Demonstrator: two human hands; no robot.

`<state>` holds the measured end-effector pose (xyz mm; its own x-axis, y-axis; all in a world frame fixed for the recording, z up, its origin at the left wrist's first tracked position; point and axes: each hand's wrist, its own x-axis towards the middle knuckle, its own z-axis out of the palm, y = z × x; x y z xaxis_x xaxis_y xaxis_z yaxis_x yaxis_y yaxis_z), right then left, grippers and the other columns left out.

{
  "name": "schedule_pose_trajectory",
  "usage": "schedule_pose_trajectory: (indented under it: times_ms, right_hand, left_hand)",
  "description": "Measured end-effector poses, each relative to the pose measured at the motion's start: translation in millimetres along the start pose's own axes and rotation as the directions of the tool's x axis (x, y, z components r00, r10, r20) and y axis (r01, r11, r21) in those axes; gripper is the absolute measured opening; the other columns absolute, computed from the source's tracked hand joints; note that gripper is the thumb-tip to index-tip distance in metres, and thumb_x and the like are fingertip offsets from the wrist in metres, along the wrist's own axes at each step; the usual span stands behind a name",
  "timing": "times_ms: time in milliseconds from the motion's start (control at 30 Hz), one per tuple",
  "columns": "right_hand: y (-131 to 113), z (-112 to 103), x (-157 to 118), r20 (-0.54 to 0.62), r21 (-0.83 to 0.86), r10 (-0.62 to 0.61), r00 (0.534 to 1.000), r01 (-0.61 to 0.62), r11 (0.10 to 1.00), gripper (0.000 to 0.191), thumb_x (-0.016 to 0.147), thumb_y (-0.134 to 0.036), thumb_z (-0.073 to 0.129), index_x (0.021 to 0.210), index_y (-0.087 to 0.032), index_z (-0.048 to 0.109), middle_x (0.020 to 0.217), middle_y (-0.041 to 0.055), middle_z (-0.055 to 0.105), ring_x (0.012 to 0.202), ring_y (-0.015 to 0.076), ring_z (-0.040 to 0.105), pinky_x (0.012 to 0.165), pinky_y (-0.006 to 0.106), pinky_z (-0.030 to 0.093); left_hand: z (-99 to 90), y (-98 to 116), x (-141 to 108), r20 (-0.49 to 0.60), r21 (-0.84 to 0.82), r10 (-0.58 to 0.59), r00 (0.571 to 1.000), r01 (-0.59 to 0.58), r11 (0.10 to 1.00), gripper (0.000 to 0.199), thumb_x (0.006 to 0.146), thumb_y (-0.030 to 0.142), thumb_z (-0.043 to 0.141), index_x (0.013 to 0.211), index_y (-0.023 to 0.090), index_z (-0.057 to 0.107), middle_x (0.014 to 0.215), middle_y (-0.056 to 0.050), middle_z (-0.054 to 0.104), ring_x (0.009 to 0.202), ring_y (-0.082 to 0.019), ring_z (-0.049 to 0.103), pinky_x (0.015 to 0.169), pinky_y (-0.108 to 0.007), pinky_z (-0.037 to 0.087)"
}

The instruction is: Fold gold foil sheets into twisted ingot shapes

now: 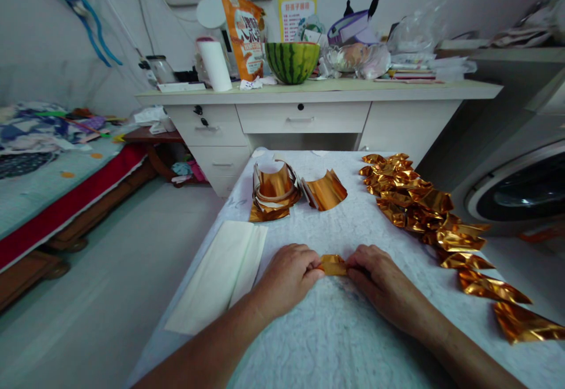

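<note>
On a table (304, 348) spread with a pale, quilted cloth, we hold a small gold foil (333, 265) level, near the middle and just above or against the cloth; we cannot tell which. Our left hand (289, 271) is pinched on its left end and our right hand (382, 277) on its right end, the two a short gap apart with the foil between them. Beyond them lie two stacks of curved gold sheets: the larger stack (274, 192), its sheets nested, on the left, and the smaller stack (326, 190) just beside it. Near our left arm, white paper (216, 280) lies flat, and down the right side runs a long row of crumpled gold pieces (410, 200), crowded at the far end and spaced out nearer us. Past the table we face a white desk (304, 119), with keys (198, 110) hanging at a left drawer. On its top stand a white roll (215, 66), an orange bag (246, 39) and a striped green melon (292, 62), with books (410, 72) farther right. To our left, beyond a pale floor (145, 248), is a bed (62, 171) heaped with cloth; to our right, a washer (534, 118) with a round door.
</note>
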<state>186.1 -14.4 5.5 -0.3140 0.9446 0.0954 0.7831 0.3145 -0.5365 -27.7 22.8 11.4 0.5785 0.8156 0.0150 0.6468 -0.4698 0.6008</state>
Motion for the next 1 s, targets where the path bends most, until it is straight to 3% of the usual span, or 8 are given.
schedule_pose_trajectory:
  times_ms: [400,767,1000]
  right_hand:
    - [-1.3,-1.1,2.0,0.009,-0.052,0.096,0.995,-0.095,0.994,0.02,0.093,-0.026,0.05,0.078,-0.021,0.062,0.078,0.0033,0.063,0.078,0.021,0.055,0.071,0.034,0.037]
    - [-3.9,0.9,4.4,0.043,-0.162,0.147,0.988,-0.138,0.977,0.025,0.094,-0.028,0.048,0.076,-0.019,0.063,0.078,0.0045,0.064,0.077,0.0211,0.054,0.07,0.033,0.034]
    - [-4.7,2.6,8.9,0.054,-0.29,0.19,0.98,-0.167,0.942,0.027,0.095,-0.031,0.048,0.075,-0.02,0.064,0.078,0.0045,0.066,0.077,0.0226,0.056,0.071,0.034,0.031]
  left_hand:
    - [2.2,4.4,-1.7,-0.011,0.157,-0.004,1.0,0.006,0.988,0.017,0.091,0.023,0.054,0.075,0.018,0.056,0.08,-0.002,0.061,0.083,-0.019,0.056,0.075,-0.031,0.039]
    - [2.5,9.4,-3.5,-0.057,0.218,-0.113,0.992,0.122,0.968,0.019,0.089,0.024,0.054,0.071,0.019,0.057,0.078,-0.002,0.063,0.082,-0.02,0.057,0.074,-0.032,0.038]
    - [2.4,9.4,-5.4,-0.051,0.294,-0.111,0.993,0.121,0.948,0.021,0.092,0.028,0.051,0.074,0.019,0.059,0.079,-0.003,0.064,0.082,-0.021,0.059,0.073,-0.033,0.039]
